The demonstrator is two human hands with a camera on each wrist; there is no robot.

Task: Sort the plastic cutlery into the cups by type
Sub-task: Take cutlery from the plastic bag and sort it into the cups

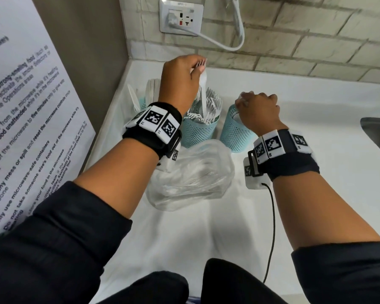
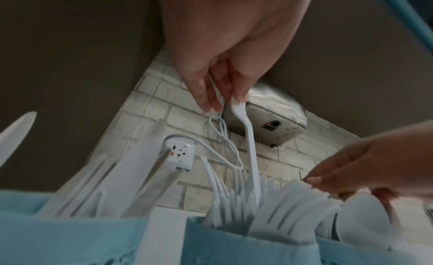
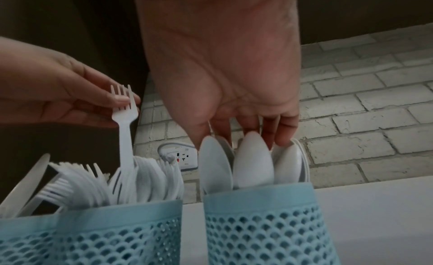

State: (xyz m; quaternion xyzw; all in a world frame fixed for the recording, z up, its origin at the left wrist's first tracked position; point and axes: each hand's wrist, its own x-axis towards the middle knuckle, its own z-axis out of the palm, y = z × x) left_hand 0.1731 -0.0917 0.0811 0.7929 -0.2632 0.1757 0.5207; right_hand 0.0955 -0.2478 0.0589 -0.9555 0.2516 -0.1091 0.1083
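Observation:
Three light-blue mesh cups stand on the white counter. The left cup (image 1: 142, 103) holds knives, the middle cup (image 1: 198, 130) forks, the right cup (image 1: 234, 133) spoons. My left hand (image 1: 198, 69) pinches a white fork (image 3: 124, 120) by its tined end, upright above the fork cup (image 3: 93, 235), with the handle down among the other forks. My right hand (image 1: 244, 99) is curled over the spoon cup (image 3: 262, 222), thumb and fingers pinching the bowls of the spoons (image 3: 253, 161) that stand in it.
A crumpled clear plastic bag (image 1: 191, 174) lies just in front of the cups. Behind them is a brick wall with a socket (image 1: 181, 17) and a white cable. A poster (image 1: 20, 128) stands at the left, and a metal sink edge (image 1: 377, 132) at the right.

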